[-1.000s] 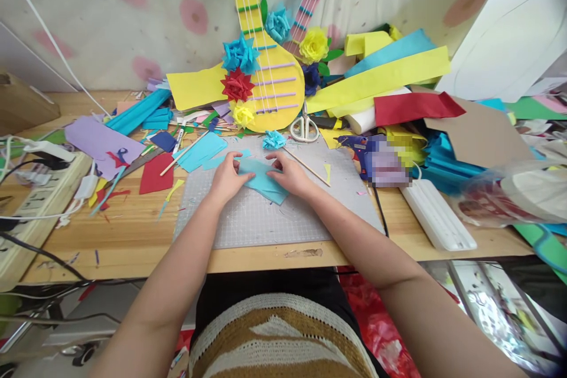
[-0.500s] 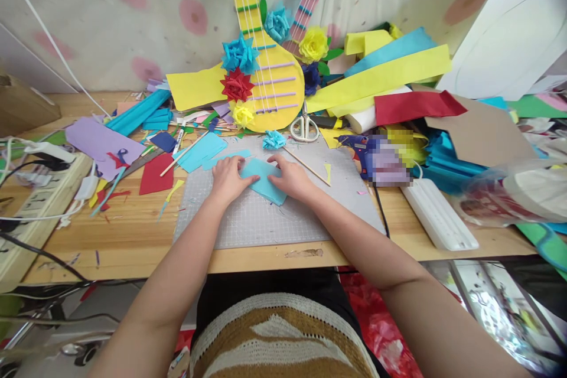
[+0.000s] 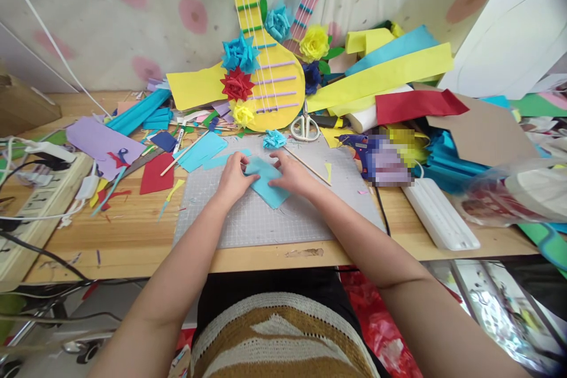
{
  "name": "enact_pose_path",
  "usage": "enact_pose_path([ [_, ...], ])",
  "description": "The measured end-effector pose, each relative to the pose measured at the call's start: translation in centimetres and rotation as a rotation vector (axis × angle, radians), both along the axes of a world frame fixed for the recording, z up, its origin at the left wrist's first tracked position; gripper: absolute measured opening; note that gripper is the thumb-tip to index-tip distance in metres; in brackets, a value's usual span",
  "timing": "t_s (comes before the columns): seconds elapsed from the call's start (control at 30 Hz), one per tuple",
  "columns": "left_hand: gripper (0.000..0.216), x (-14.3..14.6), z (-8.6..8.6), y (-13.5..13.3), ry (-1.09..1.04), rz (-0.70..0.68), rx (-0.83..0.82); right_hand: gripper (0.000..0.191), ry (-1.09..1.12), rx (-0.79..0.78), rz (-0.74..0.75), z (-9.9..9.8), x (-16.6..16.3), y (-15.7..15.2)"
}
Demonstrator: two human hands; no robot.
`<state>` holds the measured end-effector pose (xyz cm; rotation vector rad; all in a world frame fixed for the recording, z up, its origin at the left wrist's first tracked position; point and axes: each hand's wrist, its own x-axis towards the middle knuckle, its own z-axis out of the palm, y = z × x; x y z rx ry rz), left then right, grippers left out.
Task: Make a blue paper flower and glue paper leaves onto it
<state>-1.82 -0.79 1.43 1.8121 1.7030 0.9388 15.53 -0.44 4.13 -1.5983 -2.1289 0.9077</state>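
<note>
Blue paper sheet point(image 3: 266, 184) pinned flat by left hand point(image 3: 233, 178) & right hand point(image 3: 294, 175).
Light, floppy, creases easily; both grips press its edges w/ fingertips, mid-tabletop point(image 3: 133, 236) on mat point(image 3: 266, 221).

Head camera looks steeply down, close over the cluttered desk point(image 3: 133, 230).

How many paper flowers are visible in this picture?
7: blue, red, yellow on the yellow guitar; blue, yellow, dark blue behind; one on the mat. Clutter may hide more.
</note>
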Motion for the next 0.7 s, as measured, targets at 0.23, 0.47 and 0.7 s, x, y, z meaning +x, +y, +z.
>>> enact_pose_path([
  [0.23, 0.060, 0.2, 0.2, 0.4, -0.260, 0.016, 0.044, 0.051, 0.161, -0.063, -0.076, -0.8, 0.5, 1.0],
  [0.47, 0.058, 0.5, 1.0, 0.6, -0.787, 0.032, -0.072, 0.041, 0.726, -0.161, -0.108, -1.6, 0.8, 1.9],
  [0.7, 0.050, 1.4, 1.4, -0.3, -0.875, -0.007, -0.388, 0.051, 0.734, -0.153, -0.106, -1.8, 1.0, 1.8],
])
